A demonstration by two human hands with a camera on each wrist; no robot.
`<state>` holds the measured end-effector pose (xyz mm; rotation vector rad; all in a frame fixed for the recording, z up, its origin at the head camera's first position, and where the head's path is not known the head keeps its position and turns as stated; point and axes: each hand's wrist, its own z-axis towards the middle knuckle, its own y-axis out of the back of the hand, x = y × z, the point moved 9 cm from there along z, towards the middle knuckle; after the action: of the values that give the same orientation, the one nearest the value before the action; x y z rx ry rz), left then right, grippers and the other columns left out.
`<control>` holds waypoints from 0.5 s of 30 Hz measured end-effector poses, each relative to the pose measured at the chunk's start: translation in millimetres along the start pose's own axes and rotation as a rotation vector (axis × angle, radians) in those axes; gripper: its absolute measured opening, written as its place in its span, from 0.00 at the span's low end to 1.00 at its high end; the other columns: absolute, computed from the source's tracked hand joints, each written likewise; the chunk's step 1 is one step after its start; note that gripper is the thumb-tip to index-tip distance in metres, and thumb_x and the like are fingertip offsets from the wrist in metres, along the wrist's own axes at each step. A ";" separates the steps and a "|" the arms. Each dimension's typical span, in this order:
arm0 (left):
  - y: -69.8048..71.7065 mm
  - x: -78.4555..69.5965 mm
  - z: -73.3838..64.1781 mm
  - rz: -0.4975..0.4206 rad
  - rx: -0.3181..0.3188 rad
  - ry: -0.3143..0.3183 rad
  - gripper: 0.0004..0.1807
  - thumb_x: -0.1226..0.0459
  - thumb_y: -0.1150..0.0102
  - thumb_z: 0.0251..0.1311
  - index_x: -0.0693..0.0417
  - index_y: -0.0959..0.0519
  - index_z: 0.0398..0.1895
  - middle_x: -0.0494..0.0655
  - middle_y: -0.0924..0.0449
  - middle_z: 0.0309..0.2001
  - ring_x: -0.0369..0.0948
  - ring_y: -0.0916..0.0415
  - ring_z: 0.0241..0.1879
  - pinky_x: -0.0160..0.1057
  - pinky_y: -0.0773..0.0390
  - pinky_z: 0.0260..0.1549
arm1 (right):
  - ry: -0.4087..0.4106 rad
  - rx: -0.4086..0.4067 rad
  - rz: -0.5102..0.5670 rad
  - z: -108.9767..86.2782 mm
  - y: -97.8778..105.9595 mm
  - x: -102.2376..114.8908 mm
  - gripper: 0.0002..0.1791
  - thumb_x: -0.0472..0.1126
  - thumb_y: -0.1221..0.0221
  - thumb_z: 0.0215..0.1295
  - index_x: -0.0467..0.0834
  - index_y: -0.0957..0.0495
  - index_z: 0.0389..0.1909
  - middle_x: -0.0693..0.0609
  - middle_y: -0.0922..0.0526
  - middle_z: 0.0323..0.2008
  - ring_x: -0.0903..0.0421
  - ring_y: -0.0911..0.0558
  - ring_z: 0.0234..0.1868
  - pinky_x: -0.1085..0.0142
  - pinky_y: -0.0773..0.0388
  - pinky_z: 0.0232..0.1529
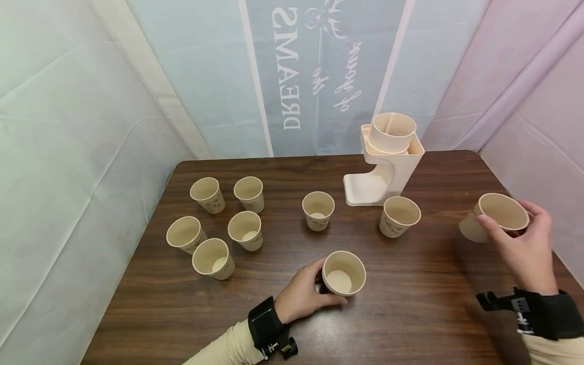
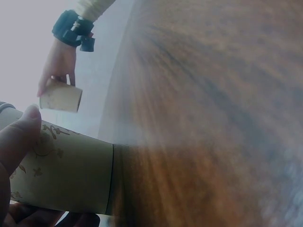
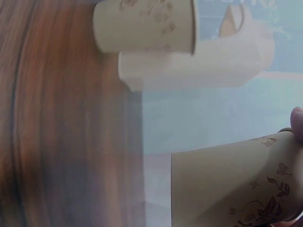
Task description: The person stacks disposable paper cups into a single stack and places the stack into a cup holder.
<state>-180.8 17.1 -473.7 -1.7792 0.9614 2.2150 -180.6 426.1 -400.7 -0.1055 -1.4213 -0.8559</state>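
One left hand [image 1: 301, 294]: fingers curled round a standing cup [image 1: 343, 279], mid-worktop [image 1: 410, 289] — likely steadying it.
Right hand [image 1: 530, 253]: fingers gripping a raised cup [image 1: 502, 210] near the right edge — presumably leaving its mouth free.

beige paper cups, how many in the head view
9 beige paper cups: five grouped left on the dark wooden table, one central, one before the cream plastic stand, one in the left hand, one in the right hand.

Beige sleeves [image 1: 230, 345] — black wrist straps [image 1: 264, 320]
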 end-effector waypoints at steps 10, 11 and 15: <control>0.5 -1.1 0.1 -0.002 -0.001 -0.003 0.41 0.61 0.17 0.47 0.49 0.27 0.67 0.43 0.20 0.57 0.39 0.23 0.58 0.35 0.24 0.59 | 0.109 0.049 0.030 -18.1 -8.1 40.7 0.40 0.31 0.36 0.66 0.50 0.46 0.72 0.62 0.30 0.50 0.69 0.26 0.44 0.87 0.30 0.40; 0.4 -1.1 0.2 -0.004 -0.001 -0.001 0.42 0.61 0.17 0.47 0.49 0.27 0.67 0.43 0.20 0.57 0.39 0.23 0.58 0.35 0.24 0.59 | 0.121 0.057 0.045 -19.7 -9.2 44.6 0.39 0.30 0.36 0.66 0.50 0.45 0.72 0.62 0.30 0.50 0.69 0.26 0.44 0.87 0.30 0.40; 0.0 -0.8 0.3 -0.013 -0.001 0.003 0.42 0.62 0.17 0.46 0.49 0.27 0.67 0.43 0.20 0.57 0.38 0.23 0.58 0.36 0.24 0.60 | 0.167 0.113 0.250 -25.8 -14.8 59.3 0.38 0.24 0.37 0.63 0.48 0.42 0.69 0.57 0.27 0.52 0.66 0.24 0.45 0.86 0.27 0.40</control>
<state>-180.7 17.5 -473.0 -1.7840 0.9476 2.2062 -173.2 374.7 -359.4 -0.1204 -1.2660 -0.5645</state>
